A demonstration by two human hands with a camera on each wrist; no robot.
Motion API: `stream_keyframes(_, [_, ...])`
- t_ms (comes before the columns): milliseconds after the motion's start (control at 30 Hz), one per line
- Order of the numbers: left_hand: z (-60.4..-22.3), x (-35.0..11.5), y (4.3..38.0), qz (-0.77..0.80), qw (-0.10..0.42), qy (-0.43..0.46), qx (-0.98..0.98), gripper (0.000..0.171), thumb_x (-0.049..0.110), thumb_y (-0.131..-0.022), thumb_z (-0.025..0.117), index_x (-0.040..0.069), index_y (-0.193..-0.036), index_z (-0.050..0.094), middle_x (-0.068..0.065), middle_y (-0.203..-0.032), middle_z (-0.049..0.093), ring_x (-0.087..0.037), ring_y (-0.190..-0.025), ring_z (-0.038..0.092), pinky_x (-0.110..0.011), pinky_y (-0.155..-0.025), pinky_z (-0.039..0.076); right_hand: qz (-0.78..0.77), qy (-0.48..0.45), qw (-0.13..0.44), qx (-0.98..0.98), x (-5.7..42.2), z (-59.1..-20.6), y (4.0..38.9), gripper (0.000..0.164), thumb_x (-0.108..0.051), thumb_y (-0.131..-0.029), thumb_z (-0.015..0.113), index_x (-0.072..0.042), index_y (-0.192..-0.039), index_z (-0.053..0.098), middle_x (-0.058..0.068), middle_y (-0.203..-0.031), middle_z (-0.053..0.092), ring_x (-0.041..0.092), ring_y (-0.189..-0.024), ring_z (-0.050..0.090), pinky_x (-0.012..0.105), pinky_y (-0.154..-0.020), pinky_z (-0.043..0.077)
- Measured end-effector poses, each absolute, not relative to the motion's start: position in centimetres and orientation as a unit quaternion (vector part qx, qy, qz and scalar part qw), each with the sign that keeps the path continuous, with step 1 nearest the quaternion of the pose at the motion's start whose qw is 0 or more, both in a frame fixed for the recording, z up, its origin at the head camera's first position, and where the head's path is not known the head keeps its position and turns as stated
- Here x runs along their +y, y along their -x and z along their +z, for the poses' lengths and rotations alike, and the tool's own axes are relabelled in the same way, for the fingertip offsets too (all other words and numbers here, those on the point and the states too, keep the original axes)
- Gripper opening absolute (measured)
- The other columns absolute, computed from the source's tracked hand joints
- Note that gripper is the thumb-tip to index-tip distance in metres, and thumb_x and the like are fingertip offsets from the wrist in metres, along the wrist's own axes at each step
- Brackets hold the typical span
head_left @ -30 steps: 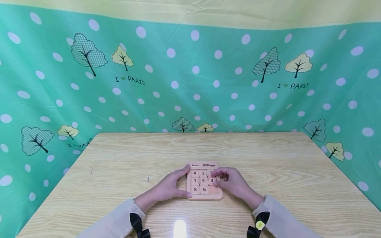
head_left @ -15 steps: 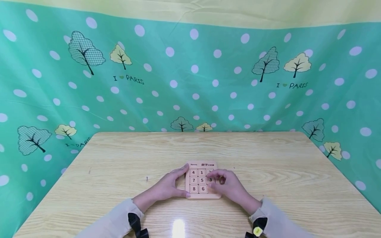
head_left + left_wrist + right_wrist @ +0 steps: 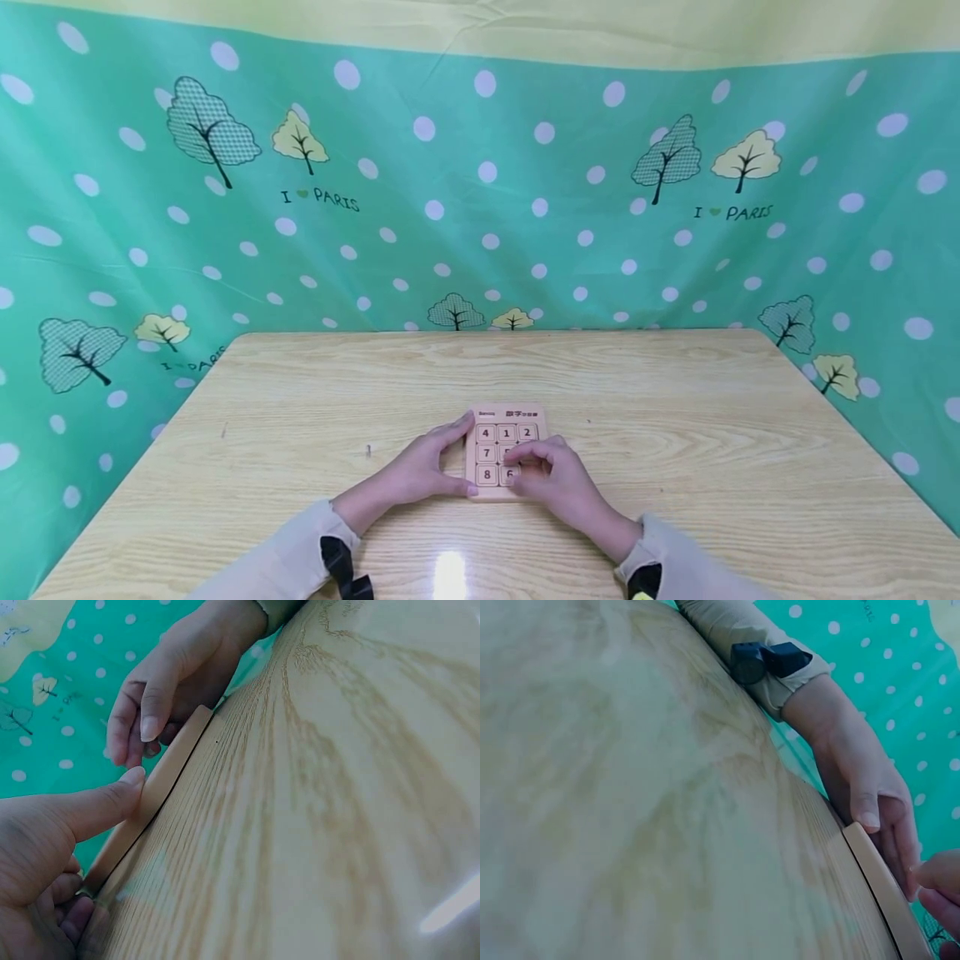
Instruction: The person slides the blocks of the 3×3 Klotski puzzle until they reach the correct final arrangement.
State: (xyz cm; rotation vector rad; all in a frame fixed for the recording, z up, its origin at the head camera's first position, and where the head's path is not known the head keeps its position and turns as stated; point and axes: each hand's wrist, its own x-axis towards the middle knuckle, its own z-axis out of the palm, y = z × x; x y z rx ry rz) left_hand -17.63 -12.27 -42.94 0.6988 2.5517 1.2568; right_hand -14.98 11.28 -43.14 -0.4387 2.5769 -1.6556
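A number sliding puzzle [image 3: 495, 495], a light wooden board with square tiles, lies flat on the table in the head view. My left hand [image 3: 423, 467] grips its left side, fingertips at the upper left corner and thumb [image 3: 112, 802] on the near edge. The right hand [image 3: 558, 483] is over the board's lower right, its bent index finger and thumb at the 5 tile [image 3: 506, 452] and 6 tile [image 3: 509, 475]. Tiles 4, 1, 2, 7 and 8 show fully. The right hand hides the lower right tile places. In the right wrist view, the board's edge [image 3: 889, 892] separates both hands.
The wood-grain table [image 3: 337, 367] extends around the board on all sides. Behind it hangs a green dotted curtain [image 3: 517, 208] with printed trees. A bright light reflection [image 3: 450, 575] lies near the table's front. A black band [image 3: 341, 562] circles the left wrist.
My right hand has moved left and toward me, from the 2 and 3 tiles to the 5 and 6 tiles. The vacant lower right place has become hidden. The left hand keeps its grip.
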Motion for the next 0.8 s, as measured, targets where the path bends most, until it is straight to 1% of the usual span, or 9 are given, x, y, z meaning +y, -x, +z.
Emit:
stream_keyframes(233, [-42.9, -12.4, 17.5, 0.428, 0.106, -0.239, 0.865, 0.100, 0.036, -0.069, 0.082, 0.007, -0.147, 0.029, -0.006, -0.154, 0.024, -0.029, -0.141, 0.022, -0.047, -0.115, 0.017, -0.536, 0.129, 0.016, 0.834, 10.4, -43.4, 14.8, 0.026, -0.010, -0.069, 0.079, -0.016, -0.094, 0.072, 0.001, -0.094, 0.054, 0.017, -0.088, 0.040, 0.022, -0.078, 0.040])
stream_keyframes(333, [-42.9, -12.5, 17.5, 0.428, 0.106, -0.239, 0.865, 0.100, 0.037, -0.069, 0.082, 0.007, -0.147, 0.029, -0.006, -0.154, 0.024, -0.029, -0.141, 0.022, -0.047, -0.115, 0.018, -0.536, 0.129, 0.013, 0.834, 10.2, -43.3, 14.7, 0.026, -0.009, -0.069, 0.079, -0.017, -0.093, 0.072, 0.000, -0.095, 0.054, 0.017, -0.089, 0.040, 0.023, -0.079, 0.040])
stream_keyframes(533, [-43.0, -12.4, 17.5, 0.429, 0.106, -0.239, 0.865, 0.099, 0.037, -0.069, 0.082, 0.007, -0.147, 0.029, -0.007, -0.154, 0.025, -0.030, -0.141, 0.023, -0.048, -0.115, 0.018, -0.531, 0.143, 0.005, 0.835, 10.0, -43.2, 14.6, 0.025, -0.007, -0.070, 0.078, -0.016, -0.093, 0.072, 0.000, -0.098, 0.054, 0.016, -0.089, 0.038, 0.023, -0.079, 0.039])
stream_keyframes(800, [-43.0, -12.4, 17.5, 0.428, 0.107, -0.244, 0.863, 0.099, 0.037, -0.069, 0.082, 0.006, -0.147, 0.030, -0.006, -0.154, 0.024, -0.029, -0.141, 0.023, -0.048, -0.115, 0.018, -0.500, 0.144, -0.007, 0.854, 9.9, -43.1, 14.4, 0.025, -0.006, -0.070, 0.077, -0.017, -0.092, 0.072, -0.002, -0.092, 0.052, 0.015, -0.086, 0.038, 0.024, -0.076, 0.038])
